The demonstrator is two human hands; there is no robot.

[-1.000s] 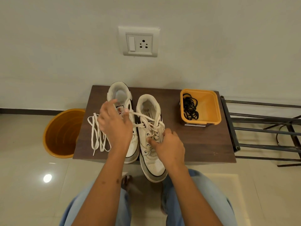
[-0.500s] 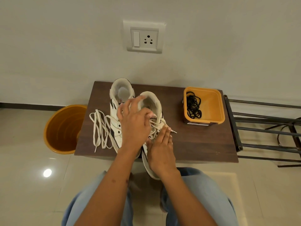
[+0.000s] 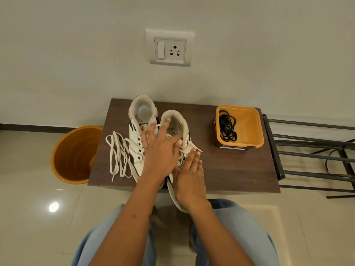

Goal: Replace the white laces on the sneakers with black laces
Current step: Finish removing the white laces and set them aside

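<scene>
hands flat, fingers straight: left hand (image 3: 161,152) over right sneaker's (image 3: 179,135) white lace (image 3: 189,147), right hand (image 3: 189,177) beside it

One head-worn camera looks forward and steeply down from close above a small dark brown wooden table (image 3: 230,169) standing against a pale wall at 12 o'clock, the wearer's blue-jeaned knees at 6 o'clock.

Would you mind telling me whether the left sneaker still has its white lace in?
Out. The left sneaker shows bare eyelets, and a loose white lace lies on the table beside it.
</scene>
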